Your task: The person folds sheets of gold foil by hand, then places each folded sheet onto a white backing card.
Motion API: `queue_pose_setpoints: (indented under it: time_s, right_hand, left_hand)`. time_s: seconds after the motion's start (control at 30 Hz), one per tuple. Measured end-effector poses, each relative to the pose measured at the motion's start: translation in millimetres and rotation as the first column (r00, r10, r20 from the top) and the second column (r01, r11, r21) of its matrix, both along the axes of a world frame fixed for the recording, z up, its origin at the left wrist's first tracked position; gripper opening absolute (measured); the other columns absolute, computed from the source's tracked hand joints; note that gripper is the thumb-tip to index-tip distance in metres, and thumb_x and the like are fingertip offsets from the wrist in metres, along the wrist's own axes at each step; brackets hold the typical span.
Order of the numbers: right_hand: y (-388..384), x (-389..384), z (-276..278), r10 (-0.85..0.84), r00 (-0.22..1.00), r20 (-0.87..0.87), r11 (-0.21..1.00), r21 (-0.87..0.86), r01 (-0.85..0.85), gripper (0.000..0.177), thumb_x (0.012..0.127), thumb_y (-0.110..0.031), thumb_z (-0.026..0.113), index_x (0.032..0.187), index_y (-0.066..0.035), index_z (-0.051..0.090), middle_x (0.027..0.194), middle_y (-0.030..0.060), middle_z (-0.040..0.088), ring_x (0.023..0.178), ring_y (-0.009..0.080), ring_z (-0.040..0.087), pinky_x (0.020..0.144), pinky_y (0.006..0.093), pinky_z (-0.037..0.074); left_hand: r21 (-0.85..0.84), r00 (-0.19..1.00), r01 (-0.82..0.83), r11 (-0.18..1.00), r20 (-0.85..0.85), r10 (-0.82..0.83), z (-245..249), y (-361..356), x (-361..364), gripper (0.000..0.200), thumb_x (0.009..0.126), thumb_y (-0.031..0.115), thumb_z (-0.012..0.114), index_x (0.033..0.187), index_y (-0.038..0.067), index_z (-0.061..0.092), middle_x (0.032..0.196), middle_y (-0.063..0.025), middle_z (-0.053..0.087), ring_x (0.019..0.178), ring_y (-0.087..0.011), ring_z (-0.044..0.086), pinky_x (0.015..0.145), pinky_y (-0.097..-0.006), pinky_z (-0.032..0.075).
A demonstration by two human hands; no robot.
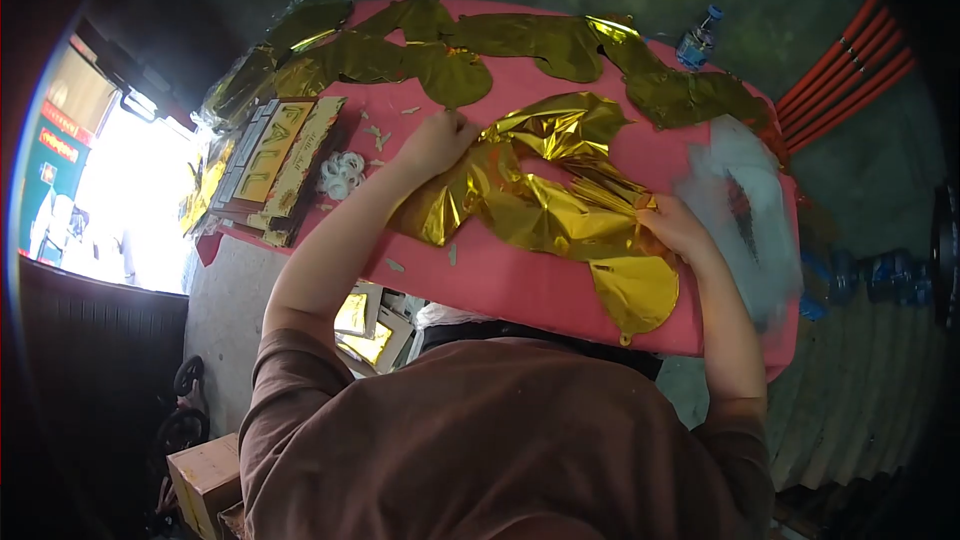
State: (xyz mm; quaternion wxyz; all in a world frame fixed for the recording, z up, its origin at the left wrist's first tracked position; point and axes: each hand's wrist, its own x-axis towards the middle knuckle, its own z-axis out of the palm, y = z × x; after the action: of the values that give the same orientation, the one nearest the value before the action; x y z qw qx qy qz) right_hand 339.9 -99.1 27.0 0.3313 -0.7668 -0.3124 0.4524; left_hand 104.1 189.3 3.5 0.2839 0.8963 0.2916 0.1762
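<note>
A crumpled gold foil balloon (555, 218) lies across the middle of the pink-covered table (520, 290). My left hand (440, 143) is closed on its upper left edge. At the balloon's right side, my right hand (672, 225) pinches the gathered foil. A rounded gold flap (637, 295) spreads out below my right hand, near the table's front edge. More flat gold foil balloons (455, 70) lie in a row along the far edge, beyond both hands.
Printed packs (270, 165) are stacked at the left, beside a coil of white ribbon (341, 174). Clear plastic bags (745, 205) cover the right side. A water bottle (698, 38) stands at the far right corner. Small paper scraps dot the table. A cardboard box (207, 475) sits on the floor.
</note>
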Motion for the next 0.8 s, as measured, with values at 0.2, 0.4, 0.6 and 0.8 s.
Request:
queue_pose_setpoints:
  time_s: [0.2, 0.4, 0.6, 0.8]
  right_hand:
    - [-6.0, -22.7, 25.2, -0.052, 0.451, 0.891, 0.993, 0.095, -0.072, 0.041, 0.081, -0.020, 0.063, 0.115, -0.002, 0.048, 0.099, 0.0215, 0.059, 0.086, 0.0410, 0.058, 0.074, 0.0465, 0.048]
    - [27.8, -42.5, 21.1, 0.126, 0.403, 0.907, 0.911, 0.055, -0.409, 0.040, 0.087, -0.016, 0.054, 0.124, -0.005, 0.047, 0.129, 0.0164, 0.047, 0.117, 0.0335, 0.048, 0.091, 0.0425, 0.043]
    - [40.8, -53.4, -39.0, 0.268, 0.441, 0.857, 0.798, 0.059, -0.600, 0.049, 0.094, -0.019, 0.044, 0.140, -0.009, 0.035, 0.147, 0.0130, 0.028, 0.139, 0.0280, 0.020, 0.112, 0.0459, 0.016]
    - [24.8, -47.4, -28.9, 0.325, 0.457, 0.828, 0.780, 0.039, -0.625, 0.048, 0.095, -0.023, 0.043, 0.140, -0.009, 0.036, 0.149, 0.0128, 0.025, 0.140, 0.0276, 0.018, 0.114, 0.0453, 0.010]
  left_hand:
    - [0.392, 0.916, -0.076, 0.917, -0.336, 0.219, 43.4, -51.9, -14.8, 0.041, 0.090, 0.037, 0.053, 0.115, 0.005, 0.057, 0.112, -0.0192, 0.060, 0.100, -0.0329, 0.060, 0.081, -0.0434, 0.049]
    - [0.544, 0.922, 0.381, 0.747, -0.281, -0.266, 13.3, -58.2, -23.5, 0.056, 0.089, 0.041, 0.053, 0.135, 0.012, 0.041, 0.145, -0.0187, 0.030, 0.136, -0.0313, 0.027, 0.108, -0.0476, 0.025]
    - [0.205, 0.881, 0.447, 0.871, -0.269, -0.389, 6.2, -51.3, -31.3, 0.058, 0.091, 0.039, 0.051, 0.141, 0.014, 0.035, 0.148, -0.0167, 0.027, 0.139, -0.0320, 0.019, 0.112, -0.0485, 0.016]
    - [0.243, 0.872, 0.417, 0.876, -0.378, -0.311, 19.0, -47.1, -60.5, 0.061, 0.089, 0.041, 0.053, 0.140, 0.012, 0.037, 0.147, -0.0174, 0.028, 0.138, -0.0331, 0.021, 0.111, -0.0465, 0.021]
